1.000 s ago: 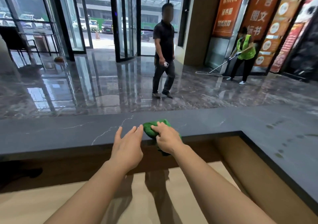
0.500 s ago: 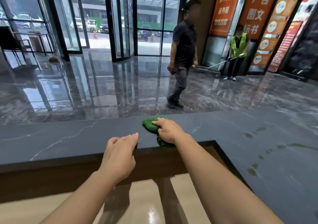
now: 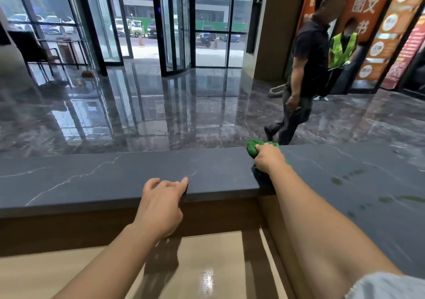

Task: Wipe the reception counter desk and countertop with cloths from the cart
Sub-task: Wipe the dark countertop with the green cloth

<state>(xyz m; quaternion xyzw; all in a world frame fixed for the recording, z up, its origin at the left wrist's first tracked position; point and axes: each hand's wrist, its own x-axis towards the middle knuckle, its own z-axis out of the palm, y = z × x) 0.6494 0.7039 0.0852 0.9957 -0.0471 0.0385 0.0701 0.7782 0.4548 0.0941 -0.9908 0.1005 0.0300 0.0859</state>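
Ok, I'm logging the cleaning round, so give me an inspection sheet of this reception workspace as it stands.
Surface: dark grey veined countertop, with damp marks on its right wing; glossy beige lower desk below.
Job's things: green cloth, bunched, on the countertop by its inner corner.
Clutter: nothing seen.
Hands: right hand grips the green cloth; left hand rests its fingers on the countertop's near edge, holding nothing.
Cables: nothing seen.
Surroundings: glossy floor, glass doors, person in a dark shirt walking past, person in a yellow vest behind.
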